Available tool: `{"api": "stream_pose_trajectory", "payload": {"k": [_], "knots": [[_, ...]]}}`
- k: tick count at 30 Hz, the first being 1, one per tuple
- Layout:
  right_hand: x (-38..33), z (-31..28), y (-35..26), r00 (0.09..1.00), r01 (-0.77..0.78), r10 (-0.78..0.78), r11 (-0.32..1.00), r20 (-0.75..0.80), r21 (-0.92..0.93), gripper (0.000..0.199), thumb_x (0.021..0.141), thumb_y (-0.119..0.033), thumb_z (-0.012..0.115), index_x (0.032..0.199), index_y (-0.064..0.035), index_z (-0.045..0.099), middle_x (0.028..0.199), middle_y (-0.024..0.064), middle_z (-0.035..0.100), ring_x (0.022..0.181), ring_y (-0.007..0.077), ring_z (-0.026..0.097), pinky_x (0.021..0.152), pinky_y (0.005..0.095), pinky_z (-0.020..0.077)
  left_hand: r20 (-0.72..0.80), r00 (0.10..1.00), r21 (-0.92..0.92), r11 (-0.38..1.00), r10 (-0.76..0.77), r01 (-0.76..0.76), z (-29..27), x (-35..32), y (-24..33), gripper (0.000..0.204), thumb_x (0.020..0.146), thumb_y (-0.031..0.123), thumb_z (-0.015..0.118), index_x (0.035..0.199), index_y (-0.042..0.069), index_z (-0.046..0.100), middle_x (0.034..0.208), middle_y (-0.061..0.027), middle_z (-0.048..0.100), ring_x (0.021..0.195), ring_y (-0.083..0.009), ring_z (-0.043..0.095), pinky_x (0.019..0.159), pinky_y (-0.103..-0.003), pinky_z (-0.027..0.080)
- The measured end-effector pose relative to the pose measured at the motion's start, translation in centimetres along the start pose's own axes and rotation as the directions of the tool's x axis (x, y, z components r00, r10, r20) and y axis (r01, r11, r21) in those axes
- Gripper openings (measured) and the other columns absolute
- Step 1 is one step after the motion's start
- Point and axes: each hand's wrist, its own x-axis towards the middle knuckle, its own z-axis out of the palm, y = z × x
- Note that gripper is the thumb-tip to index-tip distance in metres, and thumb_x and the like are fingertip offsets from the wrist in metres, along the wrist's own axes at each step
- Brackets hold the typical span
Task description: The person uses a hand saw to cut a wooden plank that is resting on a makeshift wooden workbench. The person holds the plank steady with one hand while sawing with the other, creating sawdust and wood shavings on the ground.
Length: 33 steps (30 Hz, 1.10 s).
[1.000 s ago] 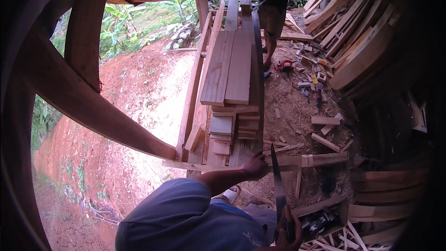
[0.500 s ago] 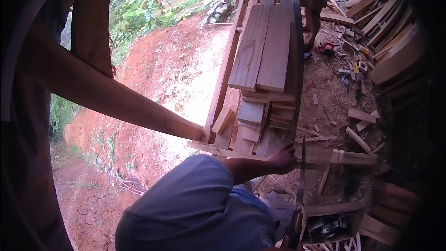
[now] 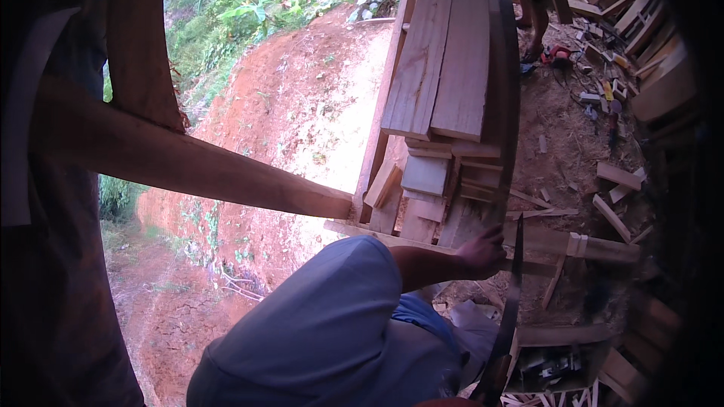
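Observation:
My left hand (image 3: 483, 252) is closed on a long wooden beam (image 3: 528, 240) lying crosswise in front of me, close to the saw blade. A handsaw (image 3: 510, 309) stands with its blade nearly upright, its tip crossing the beam just right of that hand. At the lower edge, my right hand (image 3: 461, 402) is at the saw's handle end, mostly cut off by the frame, with its fingers hard to make out. My raised knee (image 3: 332, 286), in grey cloth, is under the left forearm.
Two wide planks (image 3: 445, 60) lie on stacked boards beyond the beam. A thick slanted timber (image 3: 226, 169) crosses at left, above a red earth slope. Offcuts (image 3: 615, 181) and a red power tool (image 3: 558, 55) litter the ground at right. Another person's leg (image 3: 537, 22) is at the far right.
The whole view has shifted, so the scene sits farther right and slightly higher. The saw blade now shows more of its broad side. My left hand keeps its place on the beam.

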Motion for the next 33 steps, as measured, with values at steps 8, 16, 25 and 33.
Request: {"api": "stream_pose_trajectory", "payload": {"k": [8,16,25,33], "knots": [[1.2,-0.3,0.8,1.0,0.018,-0.018,1.0,0.017,-0.02,0.03,0.091,-0.014,0.074,0.116,-0.0011,0.064,0.076,0.0094,0.064,0.062,0.019,0.059,0.06,0.0338,0.0482,0.042,0.999,0.031,1.0,-0.004,0.003,0.7,0.1,0.0,0.018,0.08,0.026,0.065,0.083,0.011,0.073,0.084,-0.0057,0.07,0.108,-0.0261,0.063,0.128,-0.052,0.027],[1.1,0.2,1.7,1.0,0.014,-0.014,0.999,0.014,-0.034,0.024,0.091,-0.015,0.074,0.109,0.0001,0.068,0.076,0.0107,0.065,0.062,0.0211,0.06,0.061,0.0358,0.0487,0.122,0.992,0.0,0.999,-0.032,0.032,-0.1,0.1,0.1,0.018,0.085,0.026,0.062,0.085,0.009,0.071,0.087,-0.0061,0.071,0.112,-0.0266,0.063,0.13,-0.053,0.025],[-1.3,0.1,2.6,0.997,0.083,-0.082,0.994,0.01,-0.077,0.02,0.092,-0.016,0.073,0.102,0.0014,0.072,0.076,0.0122,0.065,0.062,0.0235,0.061,0.062,0.0379,0.0492,0.062,0.998,-0.018,1.0,0.006,-0.005,-0.7,0.1,0.0,0.015,0.085,0.026,0.068,0.081,0.012,0.07,0.082,-0.0051,0.068,0.103,-0.0263,0.062,0.125,-0.054,0.03],[2.6,3.7,1.6,0.957,0.173,-0.193,0.979,-0.217,-0.108,0.026,0.086,-0.018,0.08,0.108,-0.0049,0.074,0.09,0.0143,0.071,0.086,0.0327,0.067,0.08,0.0453,0.0515,0.039,0.998,0.032,0.999,0.041,-0.042,-1.1,0.7,0.2,0.013,0.083,0.023,0.07,0.083,0.011,0.066,0.078,-0.0056,0.068,0.102,-0.0269,0.064,0.126,-0.053,0.029]]}}
